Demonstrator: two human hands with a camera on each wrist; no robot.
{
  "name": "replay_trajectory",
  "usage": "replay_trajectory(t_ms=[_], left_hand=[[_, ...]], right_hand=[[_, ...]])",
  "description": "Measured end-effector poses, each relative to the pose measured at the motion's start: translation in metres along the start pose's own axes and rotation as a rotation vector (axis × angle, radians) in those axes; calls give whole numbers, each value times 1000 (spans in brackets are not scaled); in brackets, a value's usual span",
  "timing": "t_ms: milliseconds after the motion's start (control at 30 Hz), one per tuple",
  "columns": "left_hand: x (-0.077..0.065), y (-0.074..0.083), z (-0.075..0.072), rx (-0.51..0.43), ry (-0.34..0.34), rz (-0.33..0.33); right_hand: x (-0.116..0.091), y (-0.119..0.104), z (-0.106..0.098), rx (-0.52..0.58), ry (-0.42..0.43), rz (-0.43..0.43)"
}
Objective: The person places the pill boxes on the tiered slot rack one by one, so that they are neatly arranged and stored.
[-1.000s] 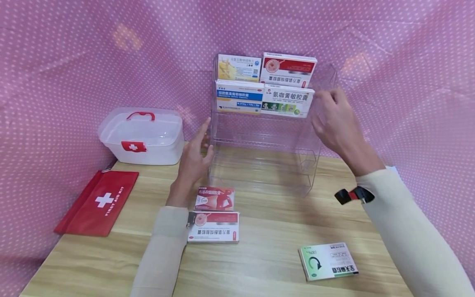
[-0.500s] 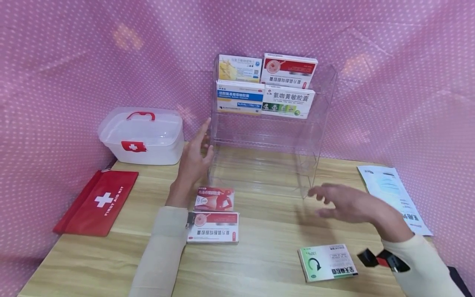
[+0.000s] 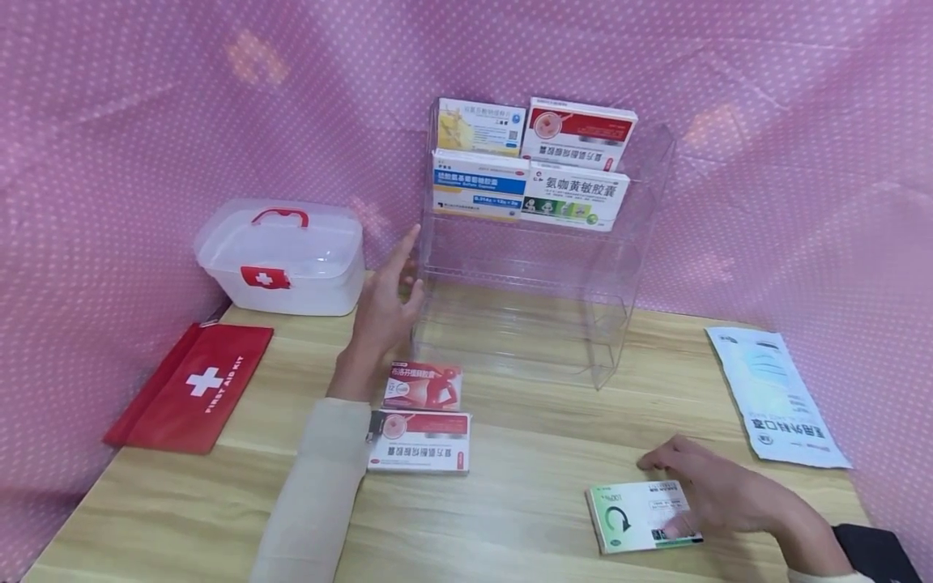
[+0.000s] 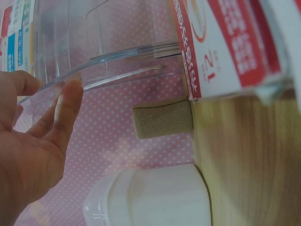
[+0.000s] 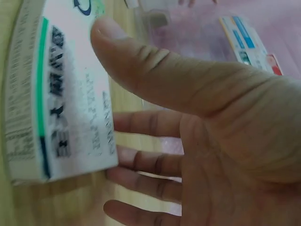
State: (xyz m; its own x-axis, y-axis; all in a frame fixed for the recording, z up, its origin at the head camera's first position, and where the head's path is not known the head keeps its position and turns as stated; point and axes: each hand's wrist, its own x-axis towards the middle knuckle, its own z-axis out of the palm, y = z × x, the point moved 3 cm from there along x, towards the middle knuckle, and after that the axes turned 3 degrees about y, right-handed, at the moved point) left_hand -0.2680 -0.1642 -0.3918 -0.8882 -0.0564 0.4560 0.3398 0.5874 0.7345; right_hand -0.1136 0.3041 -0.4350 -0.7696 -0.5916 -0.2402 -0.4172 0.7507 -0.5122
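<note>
- lying at the near right of a pale wood-grain table (image 3: 525, 510), a flat green-and-white cardboard box (image 3: 630, 518) printed with a curved black arrow sits beneath the thumb of a person's right hand (image 3: 729, 494).
- the right hand's fingers are spread, with gaps showing between them at the box's edge; the thumb lies over the printed face, though whether it presses there cannot be told.
- at the left side of a clear acrylic tiered rack (image 3: 525, 267) stands the left hand (image 3: 382, 312), fingers spread and tips at the edge of the side panel; how firmly they touch cannot be told.
- four cartons lean on the rack's upper tiers: a yellow-and-white carton (image 3: 474, 127) at far left, a red-and-white carton (image 3: 579, 136) at far right, and before them a blue, white and yellow carton (image 3: 479, 190) on the left and a white carton with a green picture band (image 3: 573, 201) on the right.
- near the rack's left foot lies a red carton with a figure on it (image 3: 423, 386); just nearer lies a white carton with a red stripe (image 3: 419, 441).
- a white plastic case with a red handle (image 3: 299, 295) stands at far left, a red fabric pouch with a white cross (image 3: 193, 397) nearer.
- at right lies a white-and-pale-blue packet (image 3: 776, 397).
- a tan rolled bandage (image 4: 162, 117) shows in the left wrist view.
- pink dotted cloth (image 3: 328, 97) hangs behind.
</note>
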Motion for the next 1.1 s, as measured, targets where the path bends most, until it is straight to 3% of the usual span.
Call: replay_trajectory(t_ms=[100, 233, 433, 633, 700, 900, 1100], left_hand=[[0, 1, 1, -2, -1, 3], [1, 2, 1, -5, 0, 6], [0, 2, 0, -4, -2, -1], [1, 2, -1, -2, 13, 40], [1, 2, -2, 0, 15, 47], [0, 0, -2, 5, 20, 38], [1, -1, 2, 7, 23, 41]], right_hand=[[-10, 4, 7, 19, 23, -43], [-16, 6, 14, -5, 56, -2], [-15, 3, 18, -63, 151, 17], [-8, -2, 19, -85, 247, -3], [-4, -4, 19, -52, 279, -7], [14, -12, 14, 209, 330, -69], [35, -30, -6, 196, 524, -124]])
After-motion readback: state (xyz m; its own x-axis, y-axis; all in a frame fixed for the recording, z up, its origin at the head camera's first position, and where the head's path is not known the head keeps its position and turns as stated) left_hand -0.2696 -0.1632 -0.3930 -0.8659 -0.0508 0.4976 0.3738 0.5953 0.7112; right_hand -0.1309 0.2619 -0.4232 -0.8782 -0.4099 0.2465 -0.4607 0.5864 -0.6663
